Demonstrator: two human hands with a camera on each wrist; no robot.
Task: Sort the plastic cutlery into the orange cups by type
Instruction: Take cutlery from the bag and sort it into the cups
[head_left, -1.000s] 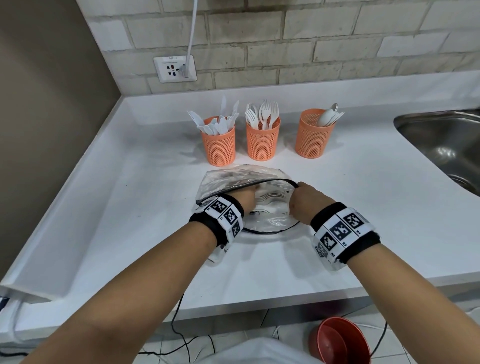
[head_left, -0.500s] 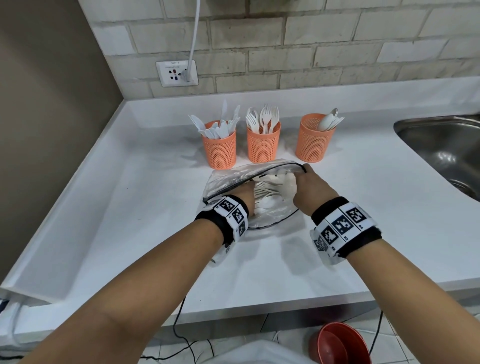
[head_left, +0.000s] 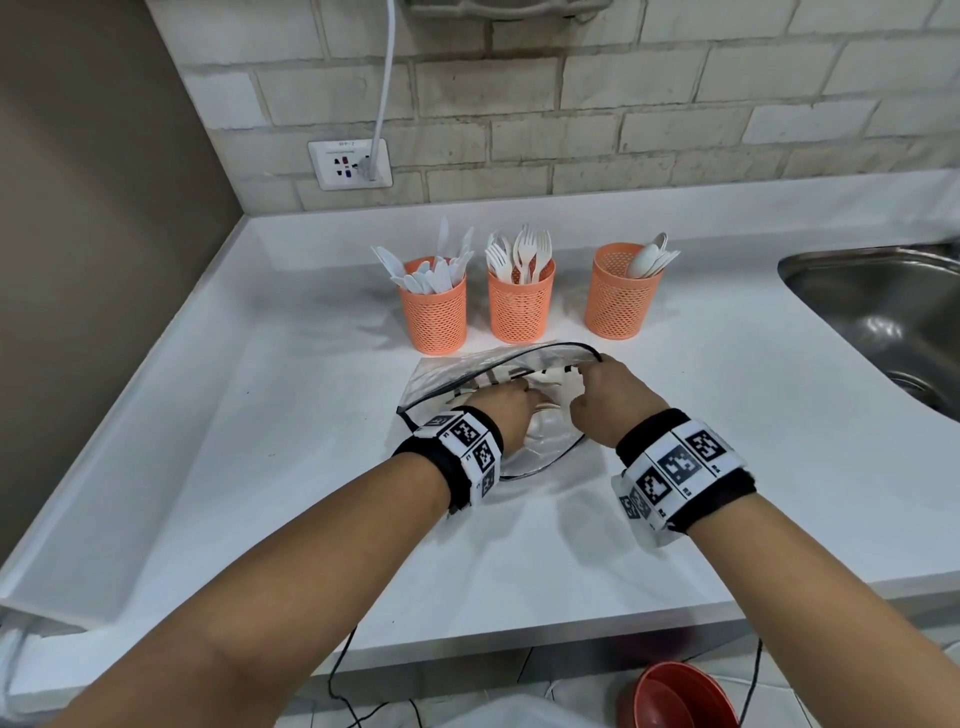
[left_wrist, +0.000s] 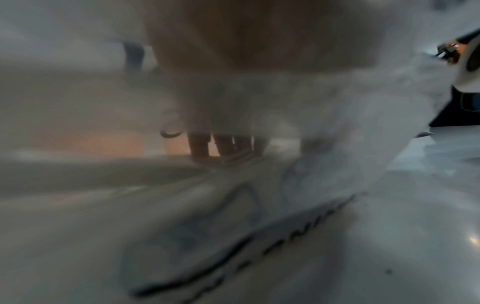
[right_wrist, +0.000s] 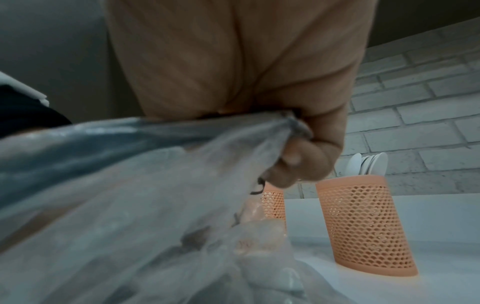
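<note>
Both hands at the clear bag on the white surface.

Left hand reaches inside the clear bag, its grasp hidden; right hand pinches the bag's rim. Beyond stand three orange cups: knives left, forks middle, spoons right.

It was a kitchen, most likely a domestic one. A smooth white stone-like countertop ran into a corner and carried a raised lip along its back edge. A stainless steel sink basin was sunk into it at the right. Behind rose a wall of pale, whitewashed bricks, bearing a white plastic wall socket with a white cable plugged in. Below the counter edge lay a light tiled floor, with a round red plastic bowl on it.
</note>
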